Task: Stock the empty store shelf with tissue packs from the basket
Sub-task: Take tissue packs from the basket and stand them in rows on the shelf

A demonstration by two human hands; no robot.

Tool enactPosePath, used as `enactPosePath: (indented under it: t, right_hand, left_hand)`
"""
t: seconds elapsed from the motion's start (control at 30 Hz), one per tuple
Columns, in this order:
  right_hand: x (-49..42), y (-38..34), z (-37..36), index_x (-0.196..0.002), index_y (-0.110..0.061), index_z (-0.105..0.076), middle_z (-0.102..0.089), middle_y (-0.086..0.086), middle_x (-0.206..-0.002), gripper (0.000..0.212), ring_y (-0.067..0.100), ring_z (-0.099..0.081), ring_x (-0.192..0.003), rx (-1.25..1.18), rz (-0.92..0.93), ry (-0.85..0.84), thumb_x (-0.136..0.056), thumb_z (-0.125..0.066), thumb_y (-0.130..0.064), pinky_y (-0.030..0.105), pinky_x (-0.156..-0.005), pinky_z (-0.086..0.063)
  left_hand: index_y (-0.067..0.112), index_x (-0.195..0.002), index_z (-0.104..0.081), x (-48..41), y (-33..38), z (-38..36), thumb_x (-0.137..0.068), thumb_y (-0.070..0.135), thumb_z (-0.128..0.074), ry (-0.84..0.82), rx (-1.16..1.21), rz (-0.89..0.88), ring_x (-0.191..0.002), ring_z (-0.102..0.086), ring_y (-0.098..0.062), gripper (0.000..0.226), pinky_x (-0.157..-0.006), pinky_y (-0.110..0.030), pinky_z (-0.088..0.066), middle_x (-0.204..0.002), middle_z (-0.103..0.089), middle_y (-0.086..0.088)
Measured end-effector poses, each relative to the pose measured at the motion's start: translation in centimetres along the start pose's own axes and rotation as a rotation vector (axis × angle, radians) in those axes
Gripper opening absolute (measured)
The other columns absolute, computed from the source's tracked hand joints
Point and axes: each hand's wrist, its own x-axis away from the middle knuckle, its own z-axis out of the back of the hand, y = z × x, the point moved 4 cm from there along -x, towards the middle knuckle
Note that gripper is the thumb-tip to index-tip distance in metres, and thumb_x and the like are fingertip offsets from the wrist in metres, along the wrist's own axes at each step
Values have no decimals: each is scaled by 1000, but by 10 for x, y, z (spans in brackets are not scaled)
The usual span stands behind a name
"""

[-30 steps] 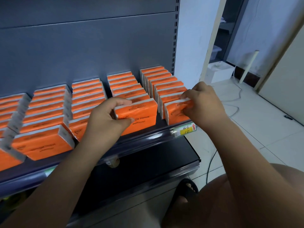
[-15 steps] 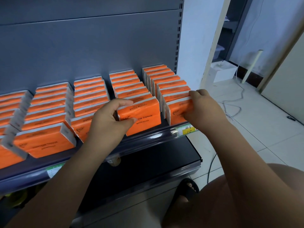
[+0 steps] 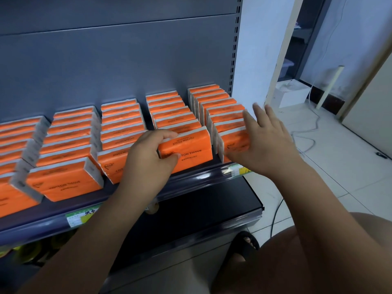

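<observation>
**Both hands on the front packs at the shelf's right end**

Your left hand point(image 3: 151, 154) grips the front pack point(image 3: 192, 150) of the second row from the right. Its fingers point(image 3: 167, 134) curl over the pack's top edge and your thumb presses on the orange face, just beside the words "COTTON TISSUE". The pack stands on its long edge at the front of the shelf point(image 3: 201, 178), leaning back against the packs behind it.

Your right hand point(image 3: 265, 143) is released, with its fingers point(image 3: 270, 115) straight and spread. The palm lies along the right side of the end row point(image 3: 222, 111), against its front few packs. It grasps nothing.

The tissue packs point(image 3: 121, 122) fill the shelf in rows that run from the front rail to the grey back panel point(image 3: 118, 56). All are orange with white edges. The rows at far left look less even, with some packs turned at an angle.

A yellow price label point(image 3: 236, 171) sits on the rail below your right wrist, and a green one point(image 3: 81, 217) further left. A dark lower shelf point(image 3: 212, 206) juts out underneath. A cable point(image 3: 305, 143) trails over the tiled floor point(image 3: 339, 172) on the right.
</observation>
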Motion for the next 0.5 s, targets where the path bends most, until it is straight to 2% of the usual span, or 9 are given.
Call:
enactPosePath:
  t: [0.03, 0.1, 0.13, 0.2, 0.23, 0.33, 0.4, 0.5]
  right_hand:
    - [3, -9, 8, -160, -22, -26, -17, 5, -172, 100, 29, -3, -160, -52, 51, 77, -83, -53, -79, 51, -126, -14]
    - [9, -31, 17, -147, -21, -51, -45, 4, -158, 81, 30, -29, -151, -205, 163, 201, -84, -55, -71, 45, -121, -27]
    - [11, -42, 16, -140, -19, -59, -57, 4, -146, 73, 30, -42, -141, -252, 232, 234, -84, -59, -66, 43, -115, -34]
    - [13, -59, 5, -134, -19, -66, -68, 4, -126, 63, 31, -56, -120, -243, 354, 248, -81, -66, -54, 44, -102, -46]
    - [13, -64, -2, -131, -19, -68, -70, 4, -120, 59, 32, -59, -113, -214, 383, 245, -79, -69, -47, 45, -96, -49]
    - [8, -66, -17, -117, -19, -75, -71, 4, -109, 46, 34, -60, -103, -151, 370, 250, -71, -75, -22, 46, -86, -51]
    - [2, -65, -20, -111, -18, -76, -69, 5, -104, 44, 35, -59, -100, -156, 333, 247, -67, -76, -15, 46, -82, -52]
    - [-4, -66, -22, -107, -15, -75, -68, 8, -99, 42, 37, -58, -97, -149, 309, 242, -66, -75, -10, 48, -79, -51]
  left_hand:
    - [37, -121, -66, 0, 0, 0, -86, 10, -82, 14, -27, -21, -107, -54, 7, 46, -89, -10, -45, -122, -60, 15]
    - [29, -122, -70, 1, 0, -2, -86, 9, -82, 36, -79, -64, -105, -51, 11, 44, -87, -5, -42, -122, -58, 11]
    - [26, -123, -71, 1, 0, -3, -85, 8, -82, 41, -93, -81, -105, -50, 13, 43, -87, -4, -42, -122, -57, 10]
    - [20, -122, -73, 1, -1, -6, -83, 3, -82, 43, -124, -121, -104, -49, 12, 43, -89, -2, -40, -120, -56, 7]
    - [17, -120, -74, 1, -2, -8, -81, 1, -82, 42, -164, -152, -105, -49, 8, 43, -91, -3, -39, -119, -56, 5]
    - [10, -114, -75, 1, -2, -13, -77, 1, -86, 51, -370, -266, -111, -52, -22, 40, -95, -20, -35, -113, -62, -3]
    - [8, -111, -76, -1, -1, -14, -75, 3, -87, 62, -454, -321, -108, -53, -29, 39, -94, -27, -38, -109, -65, -6]
    - [8, -108, -75, -6, 2, -18, -74, 6, -88, 36, -514, -342, -103, -56, -32, 37, -87, -43, -51, -106, -66, -7]
